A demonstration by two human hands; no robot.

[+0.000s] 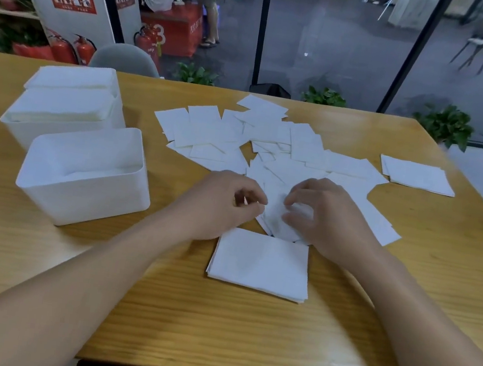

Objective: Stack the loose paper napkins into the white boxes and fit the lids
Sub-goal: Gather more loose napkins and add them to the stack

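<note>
Fingers of both hands — left (225,202), right (319,215) — curl onto a few napkins (275,218), pinching them; the blur hides how many, and fingertip contact stays unclear.

Both hands' grip (273,209) on napkins (275,218) blurred.

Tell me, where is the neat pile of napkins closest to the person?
In the head view, the neat pile lies flat on the wooden table, low and central, between the forearms, just below both hands and the scattered napkins.
</note>
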